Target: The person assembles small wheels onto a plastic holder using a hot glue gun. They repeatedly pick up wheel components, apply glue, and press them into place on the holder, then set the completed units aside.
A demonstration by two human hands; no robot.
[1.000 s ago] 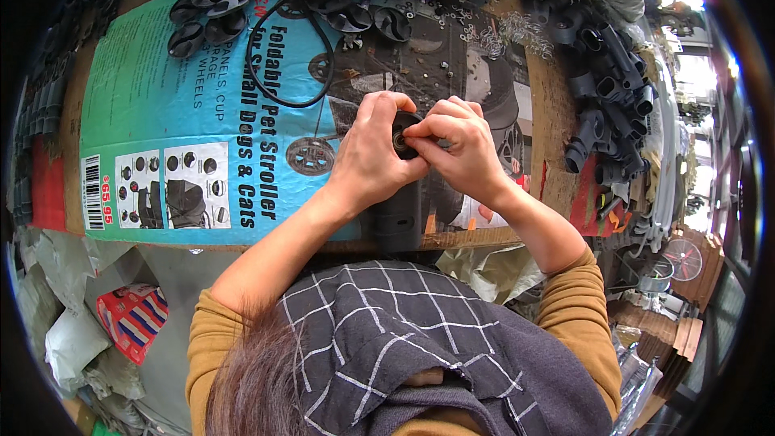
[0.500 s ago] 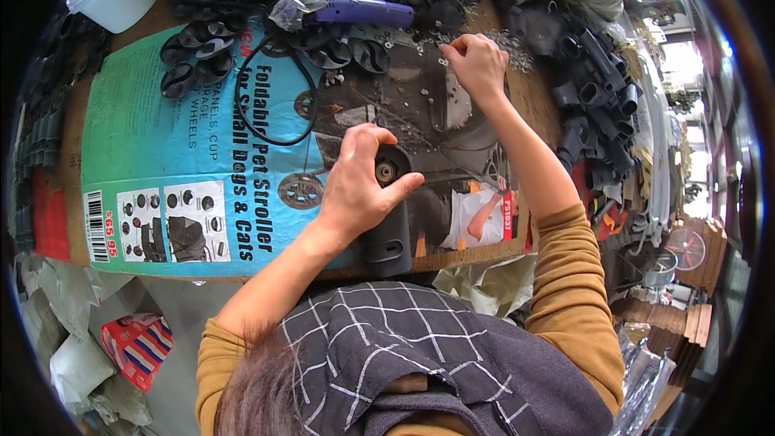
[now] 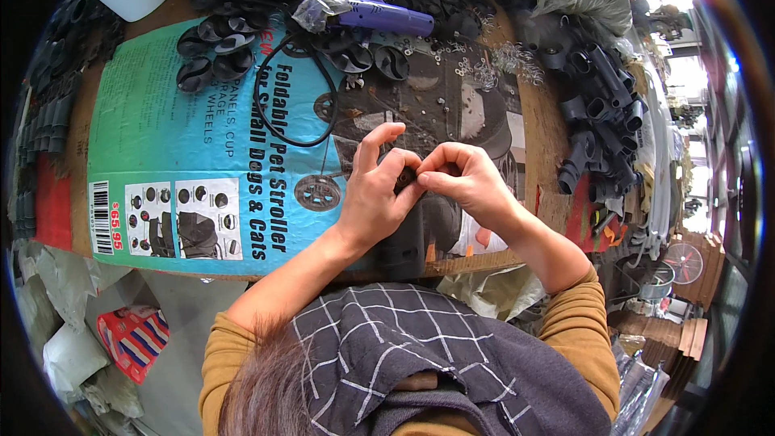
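Left hand [image 3: 375, 200] clamps the long black plastic housing [image 3: 408, 244]; right hand [image 3: 467, 183] pinches fingertips together beside it, contents hidden. Looks like small-part fitting, calling for steady alignment.

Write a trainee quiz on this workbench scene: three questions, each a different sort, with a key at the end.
1. True or false: the bare left hand and the bare right hand have their fingertips close together at the long black plastic part.

2. Multiple choice: where does the purple elongated plastic tool lie?
A) In the left hand
B) Beyond both hands, toward the far side of the tan wooden workbench
C) Between the hands and the person's body

3. Fill the gap: the thin black cord lies in a curved ____ across the flat blue-green printed sheet.

Key: 1. True. 2. B. 3. Loop.
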